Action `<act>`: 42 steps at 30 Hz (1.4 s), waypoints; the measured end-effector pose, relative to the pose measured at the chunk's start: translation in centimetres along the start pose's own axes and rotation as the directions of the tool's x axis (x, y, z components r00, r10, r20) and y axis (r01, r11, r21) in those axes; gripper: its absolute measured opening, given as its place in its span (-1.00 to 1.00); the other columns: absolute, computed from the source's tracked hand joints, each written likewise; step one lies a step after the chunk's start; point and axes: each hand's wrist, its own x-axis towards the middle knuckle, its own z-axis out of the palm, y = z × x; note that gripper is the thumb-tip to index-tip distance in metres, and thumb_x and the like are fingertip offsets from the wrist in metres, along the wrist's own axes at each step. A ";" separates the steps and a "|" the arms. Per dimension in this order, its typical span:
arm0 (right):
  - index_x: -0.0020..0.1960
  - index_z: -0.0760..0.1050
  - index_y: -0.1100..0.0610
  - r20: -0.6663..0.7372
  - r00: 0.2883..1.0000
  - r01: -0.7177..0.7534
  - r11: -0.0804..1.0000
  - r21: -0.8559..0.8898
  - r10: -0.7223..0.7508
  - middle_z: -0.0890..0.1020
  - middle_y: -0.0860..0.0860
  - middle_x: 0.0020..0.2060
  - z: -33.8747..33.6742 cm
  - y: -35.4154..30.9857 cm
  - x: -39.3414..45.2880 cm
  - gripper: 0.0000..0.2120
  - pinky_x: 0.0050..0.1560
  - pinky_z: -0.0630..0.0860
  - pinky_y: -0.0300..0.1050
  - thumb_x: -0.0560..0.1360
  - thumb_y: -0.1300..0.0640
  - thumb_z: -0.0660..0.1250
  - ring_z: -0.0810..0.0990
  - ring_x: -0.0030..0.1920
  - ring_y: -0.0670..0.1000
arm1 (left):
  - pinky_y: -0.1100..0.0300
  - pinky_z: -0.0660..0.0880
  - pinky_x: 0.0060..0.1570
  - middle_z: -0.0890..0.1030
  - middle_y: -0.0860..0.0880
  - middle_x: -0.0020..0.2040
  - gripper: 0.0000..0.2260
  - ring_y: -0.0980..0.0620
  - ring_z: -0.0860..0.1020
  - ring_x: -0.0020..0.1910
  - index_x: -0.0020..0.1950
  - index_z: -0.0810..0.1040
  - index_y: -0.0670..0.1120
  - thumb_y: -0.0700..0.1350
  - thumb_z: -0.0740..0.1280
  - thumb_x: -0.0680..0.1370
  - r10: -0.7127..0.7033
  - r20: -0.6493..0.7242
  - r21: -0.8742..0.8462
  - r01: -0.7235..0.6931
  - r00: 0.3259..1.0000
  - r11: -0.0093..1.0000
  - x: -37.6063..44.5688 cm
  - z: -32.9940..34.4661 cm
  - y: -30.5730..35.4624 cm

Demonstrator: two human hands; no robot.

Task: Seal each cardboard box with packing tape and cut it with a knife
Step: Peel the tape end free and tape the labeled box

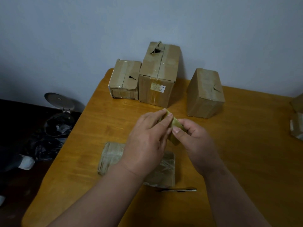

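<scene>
Both my hands hold a roll of packing tape (175, 128) above the middle of the wooden table (246, 145). My left hand (147, 138) wraps its fingers over the roll's left side. My right hand (193, 138) pinches the roll's right edge with thumb and fingers. Beneath my forearms lies a flat, tape-covered cardboard box (113, 154), partly hidden. A thin knife (177, 190) lies on the table just in front of that box.
Three cardboard boxes stand at the table's far side: a small one (124, 79), a tall one (159, 76) with a torn top, and a tilted one (205, 94). Another box (297, 118) pokes in at the right edge. A pedal bin (59, 118) stands open on the floor, left.
</scene>
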 end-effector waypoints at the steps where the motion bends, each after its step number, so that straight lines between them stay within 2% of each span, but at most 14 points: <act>1: 0.07 0.61 0.03 0.001 1.000 0.003 1.000 -0.005 -0.003 0.68 -0.03 -0.13 0.0 0.0 0.0 -0.84 -0.14 0.53 -0.25 0.57 0.11 0.27 0.62 -0.11 -0.11 | 0.05 0.53 0.15 0.59 -0.19 0.23 -0.72 -0.14 0.54 0.20 0.27 0.59 -0.23 -0.17 0.32 0.59 0.007 -0.019 -0.009 -0.007 1.000 1.000 0.0 0.1 0.1; 4: 0.09 0.60 0.02 0.013 1.000 0.027 0.999 -0.044 -0.027 0.66 -0.05 -0.13 0.0 -0.2 -0.1 -0.83 -0.15 0.52 -0.26 0.60 0.20 0.26 0.61 -0.10 -0.11 | 0.21 0.46 0.18 0.58 -0.15 0.20 -0.73 -0.07 0.51 0.20 0.25 0.59 -0.23 -0.19 0.34 0.57 -0.042 -0.019 -0.045 0.041 0.999 0.998 0.0 -0.1 0.3; 7: 0.12 0.59 0.09 0.019 0.997 0.070 0.990 -0.123 -0.069 0.63 0.05 -0.04 0.1 -0.4 -0.1 -0.83 -0.08 0.53 -0.23 0.60 0.22 0.27 0.60 -0.04 -0.03 | 0.40 0.35 0.13 0.52 -0.03 0.18 -0.71 0.08 0.43 0.19 0.26 0.56 -0.14 -0.15 0.33 0.55 -0.161 0.032 -0.088 0.163 0.986 0.983 0.1 -0.4 0.8; 9: 0.09 0.59 0.15 0.006 0.992 0.125 0.976 -0.177 -0.126 0.61 0.07 -0.06 0.3 -0.5 -0.2 -0.85 -0.10 0.53 -0.27 0.58 0.26 0.28 0.59 -0.07 -0.06 | 0.37 0.40 0.05 0.47 0.06 0.11 -0.75 0.10 0.43 0.13 0.22 0.57 -0.08 -0.18 0.35 0.54 -0.231 0.035 -0.136 0.233 0.972 0.963 0.3 -0.4 1.0; 11: 0.04 0.60 0.19 -0.003 0.984 0.174 0.962 -0.213 -0.178 0.59 0.05 -0.10 0.4 -0.5 -0.3 -0.87 -0.13 0.56 -0.22 0.57 0.29 0.29 0.58 -0.11 -0.06 | 0.24 0.50 0.00 0.48 0.08 0.05 -0.80 0.08 0.47 0.06 0.16 0.59 -0.07 -0.20 0.38 0.54 -0.273 0.019 -0.189 0.271 0.962 0.944 0.5 -0.4 1.1; 14: 0.02 0.60 0.17 -0.027 0.975 0.206 0.945 -0.252 -0.220 0.60 -0.02 -0.13 0.7 -0.2 -0.4 -0.89 -0.11 0.61 -0.04 0.56 0.24 0.30 0.59 -0.11 -0.04 | 0.10 0.56 -0.03 0.51 0.04 0.00 -0.82 0.04 0.51 0.01 0.11 0.63 -0.09 -0.23 0.41 0.52 -0.281 -0.010 -0.243 0.271 0.960 0.931 0.5 -0.4 1.2; 18: 0.02 0.61 0.15 -0.040 0.964 0.241 0.928 -0.284 -0.262 0.59 -0.09 -0.15 0.9 0.2 -0.4 -0.84 -0.12 0.61 0.00 0.53 0.16 0.28 0.61 -0.11 -0.04 | 0.05 0.57 -0.08 0.53 0.04 -0.05 -0.85 0.03 0.53 -0.03 0.05 0.64 -0.11 -0.25 0.43 0.51 -0.279 -0.050 -0.282 0.254 0.959 0.925 0.3 -0.2 1.4; 23: 0.05 0.61 0.07 -0.044 0.969 0.229 0.947 -0.227 -0.245 0.59 -0.15 -0.11 1.2 0.3 -0.7 -0.84 -0.11 0.60 -0.21 0.54 0.16 0.28 0.62 -0.07 -0.07 | 0.03 0.58 -0.13 0.55 0.02 -0.08 -0.88 0.01 0.55 -0.07 0.00 0.66 -0.12 -0.27 0.44 0.49 -0.260 -0.099 -0.306 0.219 0.960 0.926 0.1 -0.1 1.4; 27: 0.04 0.61 0.14 -0.046 0.976 0.199 0.957 -0.212 -0.214 0.59 -0.07 -0.12 1.3 0.2 -0.6 -0.86 -0.12 0.59 -0.21 0.56 0.23 0.28 0.61 -0.09 -0.07 | 0.06 0.58 -0.19 0.55 0.00 -0.11 -0.94 -0.01 0.55 -0.11 -0.08 0.64 -0.13 -0.25 0.40 0.49 -0.229 -0.129 -0.286 0.185 0.965 0.940 -0.1 0.0 1.3; 29: 0.04 0.61 0.12 -0.051 0.981 0.172 0.962 -0.211 -0.187 0.59 -0.05 -0.10 1.2 0.2 -0.5 -0.85 -0.12 0.58 -0.24 0.58 0.26 0.29 0.60 -0.08 -0.09 | 0.04 0.58 -0.15 0.55 0.00 -0.09 -0.91 -0.01 0.55 -0.09 -0.05 0.64 -0.14 -0.29 0.41 0.49 -0.225 -0.113 -0.279 0.187 0.968 0.942 -0.4 0.1 1.2; 33: 0.08 0.61 0.04 -0.091 0.990 0.089 0.985 -0.149 -0.103 0.64 -0.02 -0.08 1.3 0.4 -0.7 -0.83 -0.13 0.54 -0.26 0.61 0.17 0.25 0.61 -0.06 -0.09 | 0.05 0.59 -0.02 0.52 0.04 0.01 -0.78 0.01 0.54 0.02 0.13 0.61 -0.09 -0.25 0.42 0.51 -0.262 -0.034 -0.263 0.244 0.965 0.934 -0.9 0.3 1.2; 35: 0.10 0.61 0.01 -0.125 0.991 0.044 0.998 -0.040 -0.048 0.67 -0.05 -0.12 1.4 0.5 -0.9 -0.82 -0.19 0.51 -0.32 0.62 0.13 0.23 0.63 -0.11 -0.13 | 0.10 0.58 0.09 0.47 0.03 0.10 -0.67 0.05 0.51 0.11 0.29 0.56 -0.06 -0.18 0.41 0.53 -0.320 0.005 -0.283 0.308 0.947 0.908 -1.0 0.4 1.3; 37: 0.12 0.60 0.00 -0.150 0.988 0.021 1.000 0.020 -0.018 0.68 -0.08 -0.13 1.5 0.5 -1.0 -0.81 -0.21 0.50 -0.33 0.63 0.08 0.23 0.64 -0.13 -0.15 | 0.15 0.55 0.15 0.46 0.01 0.14 -0.61 0.06 0.49 0.14 0.36 0.52 -0.09 -0.14 0.41 0.53 -0.355 0.000 -0.290 0.339 0.935 0.895 -1.0 0.4 1.3; 42: 0.08 0.60 -0.08 -0.193 0.981 0.021 0.999 0.036 -0.014 0.69 -0.08 -0.11 1.8 0.8 -1.1 -0.83 -0.19 0.55 -0.29 0.61 0.00 0.24 0.66 -0.11 -0.11 | 0.46 0.47 0.03 0.60 -0.06 0.05 -0.73 0.10 0.54 0.03 0.19 0.64 -0.16 -0.19 0.45 0.50 -0.270 -0.120 -0.189 0.245 0.956 0.951 -0.9 0.3 1.5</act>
